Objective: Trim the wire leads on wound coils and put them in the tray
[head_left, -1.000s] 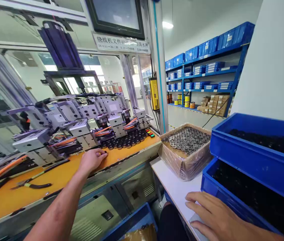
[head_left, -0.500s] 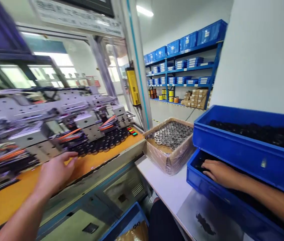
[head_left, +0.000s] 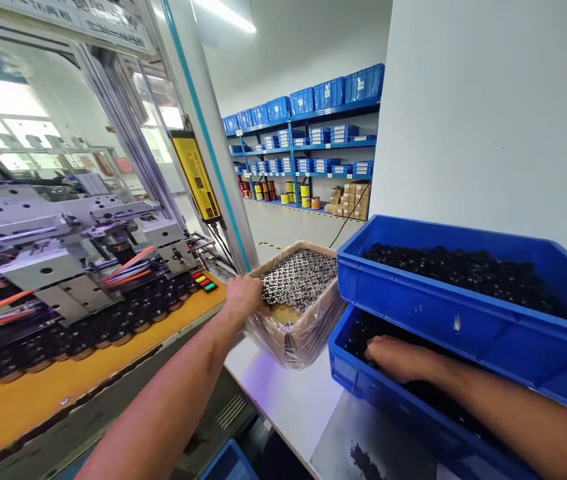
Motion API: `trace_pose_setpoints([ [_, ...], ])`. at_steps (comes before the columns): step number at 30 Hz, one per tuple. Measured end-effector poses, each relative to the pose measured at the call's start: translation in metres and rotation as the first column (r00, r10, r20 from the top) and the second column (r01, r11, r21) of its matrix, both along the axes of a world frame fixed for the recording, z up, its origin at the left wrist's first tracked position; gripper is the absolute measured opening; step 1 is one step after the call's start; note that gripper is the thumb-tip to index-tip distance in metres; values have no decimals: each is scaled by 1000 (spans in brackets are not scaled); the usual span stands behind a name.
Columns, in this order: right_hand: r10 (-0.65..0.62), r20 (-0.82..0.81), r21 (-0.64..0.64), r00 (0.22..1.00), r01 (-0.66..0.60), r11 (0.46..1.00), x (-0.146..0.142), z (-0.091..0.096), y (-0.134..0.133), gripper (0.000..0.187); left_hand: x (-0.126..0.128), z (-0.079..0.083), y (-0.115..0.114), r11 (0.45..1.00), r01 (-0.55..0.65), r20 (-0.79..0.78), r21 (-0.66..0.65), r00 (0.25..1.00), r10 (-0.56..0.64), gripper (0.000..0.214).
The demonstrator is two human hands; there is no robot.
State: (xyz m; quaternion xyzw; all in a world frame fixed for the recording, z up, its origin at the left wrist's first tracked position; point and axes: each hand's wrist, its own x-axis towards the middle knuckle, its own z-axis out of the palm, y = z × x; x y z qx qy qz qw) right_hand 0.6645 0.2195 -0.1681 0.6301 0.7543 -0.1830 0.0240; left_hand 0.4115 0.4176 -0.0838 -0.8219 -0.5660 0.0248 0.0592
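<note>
Cardboard box [head_left: 296, 333], centre frame, plastic-lined, full of shiny metal parts; left hand [head_left: 243, 297] curled over its near-left rim. Right hand [head_left: 396, 359] buried in lower blue bin [head_left: 363, 383], grip indiscernible. White tabletop [head_left: 283, 393]; shelving [head_left: 313, 147] behind.

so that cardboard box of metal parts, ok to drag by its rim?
Probably heavy: the cardboard box is packed with metal parts. Its plastic-wrapped wall looks soft and bulged, so the rim by the left hand may flex. Likely slides, not tips.

The left hand [head_left: 243, 295] is stretched far forward on a straight bare forearm, fingers curled downward, while the right hand [head_left: 393, 359] lies low, palm down, fingers pointing left, forearm bare.
</note>
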Motion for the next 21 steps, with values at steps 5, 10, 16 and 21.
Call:
trace_pose_setpoints([
  [5, -1, 50, -24, 999, 2, 1000, 7, 2, -2, 16, 3, -1, 24, 986, -80, -52, -149, 996, 73, 27],
  [10, -16, 37, -38, 999, 18, 999, 17, -2, -6, 25, 2, -6, 26, 979, -82, -41, -187, 996, 76, 29],
  [16, -27, 52, -72, 998, 31, 997, 18, -2, -8, 32, 2, -8, 20, 982, -78, 32, -173, 996, 85, 30],
  [21, -11, 63, -43, 998, 13, 999, 15, 1, -8, 33, 2, -1, 8, 990, -38, 203, -136, 977, 65, 29],
])
